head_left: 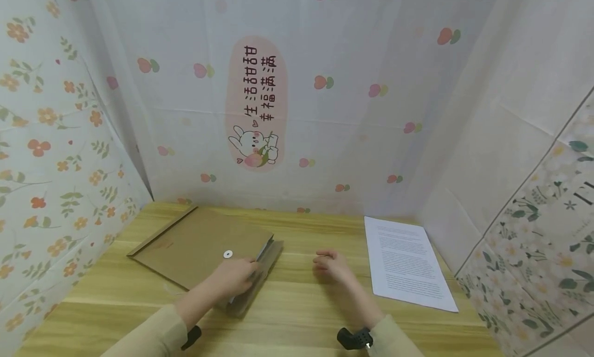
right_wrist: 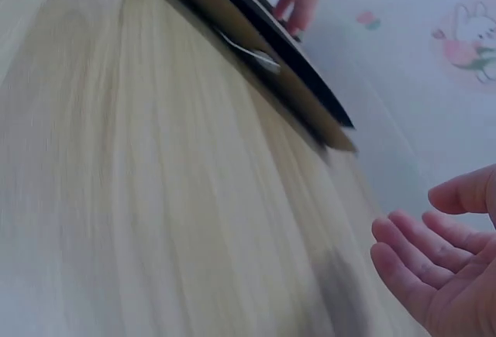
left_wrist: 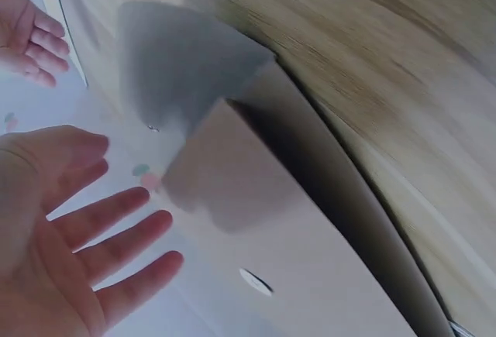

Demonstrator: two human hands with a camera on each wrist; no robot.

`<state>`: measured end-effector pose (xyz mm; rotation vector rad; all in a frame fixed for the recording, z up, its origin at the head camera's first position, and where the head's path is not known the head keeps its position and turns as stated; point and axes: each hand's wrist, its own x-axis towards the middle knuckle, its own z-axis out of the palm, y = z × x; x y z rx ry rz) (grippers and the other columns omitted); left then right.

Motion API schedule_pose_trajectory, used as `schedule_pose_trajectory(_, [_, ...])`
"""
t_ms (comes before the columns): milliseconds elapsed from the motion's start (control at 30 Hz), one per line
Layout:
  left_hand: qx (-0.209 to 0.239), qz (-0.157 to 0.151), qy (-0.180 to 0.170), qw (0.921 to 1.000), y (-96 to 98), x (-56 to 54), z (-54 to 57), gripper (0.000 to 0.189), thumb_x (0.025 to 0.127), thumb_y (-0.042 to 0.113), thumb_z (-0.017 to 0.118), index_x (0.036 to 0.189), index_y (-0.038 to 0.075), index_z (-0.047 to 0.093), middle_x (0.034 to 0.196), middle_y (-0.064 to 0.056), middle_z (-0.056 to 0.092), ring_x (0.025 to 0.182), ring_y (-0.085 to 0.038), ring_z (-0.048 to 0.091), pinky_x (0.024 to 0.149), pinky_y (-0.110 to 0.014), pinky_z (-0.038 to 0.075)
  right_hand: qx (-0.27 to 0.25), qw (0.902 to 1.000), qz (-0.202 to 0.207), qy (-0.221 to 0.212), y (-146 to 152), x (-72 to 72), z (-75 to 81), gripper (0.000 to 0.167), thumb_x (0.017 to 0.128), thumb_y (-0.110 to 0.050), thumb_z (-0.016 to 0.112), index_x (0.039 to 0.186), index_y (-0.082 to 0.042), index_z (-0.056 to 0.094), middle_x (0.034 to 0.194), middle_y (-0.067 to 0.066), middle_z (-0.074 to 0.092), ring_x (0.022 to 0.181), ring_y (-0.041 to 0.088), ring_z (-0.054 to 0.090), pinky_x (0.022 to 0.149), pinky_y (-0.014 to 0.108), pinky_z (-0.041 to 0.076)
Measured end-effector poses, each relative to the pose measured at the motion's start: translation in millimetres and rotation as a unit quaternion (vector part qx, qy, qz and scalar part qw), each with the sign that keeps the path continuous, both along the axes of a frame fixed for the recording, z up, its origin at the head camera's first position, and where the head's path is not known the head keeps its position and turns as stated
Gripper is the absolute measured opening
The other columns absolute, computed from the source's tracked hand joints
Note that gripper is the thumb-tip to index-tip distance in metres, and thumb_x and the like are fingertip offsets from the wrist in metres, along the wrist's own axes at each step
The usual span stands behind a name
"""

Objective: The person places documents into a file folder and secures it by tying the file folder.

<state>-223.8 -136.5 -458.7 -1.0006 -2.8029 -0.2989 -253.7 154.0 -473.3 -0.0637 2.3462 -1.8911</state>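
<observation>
A brown kraft paper document envelope (head_left: 199, 243) lies at the left of the table, its mouth gaping and its flap (head_left: 275, 255) folded outward toward the right. A white round button (head_left: 228, 254) sits on its upper face. My left hand (head_left: 234, 274) is over the mouth end of the envelope; in the left wrist view its fingers (left_wrist: 124, 228) are spread and loosely straight, holding nothing. In the right wrist view a string hangs by a button (right_wrist: 266, 61) on the flap. My right hand (head_left: 335, 266) hovers right of the envelope with relaxed fingers, also holding nothing.
Printed white sheets (head_left: 408, 264) lie at the right of the wooden table (head_left: 297, 315), close to the side curtain. Patterned cloth (head_left: 348, 130) hangs behind the table and along both sides. A black wrist device (head_left: 353, 339) is on my right wrist.
</observation>
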Motion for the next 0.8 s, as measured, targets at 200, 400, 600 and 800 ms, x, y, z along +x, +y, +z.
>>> schedule_pose_trajectory(200, [0.053,-0.008,-0.041,0.9977,23.8,-5.9,4.0,0.021,0.08,0.003,0.06,0.101,0.004,0.064,0.077,-0.001,0.061,0.065,-0.013,0.054,0.053,-0.028,0.045,0.018,0.9986,-0.049,0.011,36,3.2,15.7,0.032,0.094,-0.003,0.053,0.121,0.015,0.052,0.11,0.029,0.062,0.096,0.037,0.064,0.085,0.047,0.052])
schedule_pose_trajectory(400, [0.18,0.018,-0.194,0.9644,57.6,-4.8,5.9,0.048,0.09,0.003,0.052,0.137,-0.002,0.047,0.115,-0.016,0.063,0.102,-0.029,0.061,0.065,-0.035,0.051,0.053,0.9956,-0.076,0.014,71,11.3,31.1,0.034,0.096,-0.008,0.053,0.124,0.012,0.053,0.116,0.026,0.062,0.102,0.036,0.063,0.087,0.047,0.051])
schedule_pose_trajectory(600, [0.268,0.011,-0.281,0.9215,90.6,-0.9,1.8,0.05,0.091,-0.001,0.052,0.139,-0.004,0.041,0.116,-0.019,0.06,0.104,-0.034,0.059,0.074,-0.036,0.053,0.086,0.9902,-0.11,0.011,113,17.1,38.1,0.037,0.098,-0.011,0.05,0.127,0.011,0.05,0.122,0.025,0.059,0.106,0.034,0.061,0.088,0.044,0.05])
schedule_pose_trajectory(800, [0.315,0.013,-0.338,0.887,116.3,-2.0,-4.4,0.051,0.092,0.0,0.052,0.14,-0.005,0.039,0.117,-0.019,0.059,0.101,-0.033,0.058,0.071,-0.037,0.052,0.101,0.9841,-0.146,-0.007,159,28.9,39.1,0.043,0.1,-0.015,0.045,0.133,0.012,0.044,0.133,0.029,0.048,0.118,0.039,0.051,0.093,0.043,0.047])
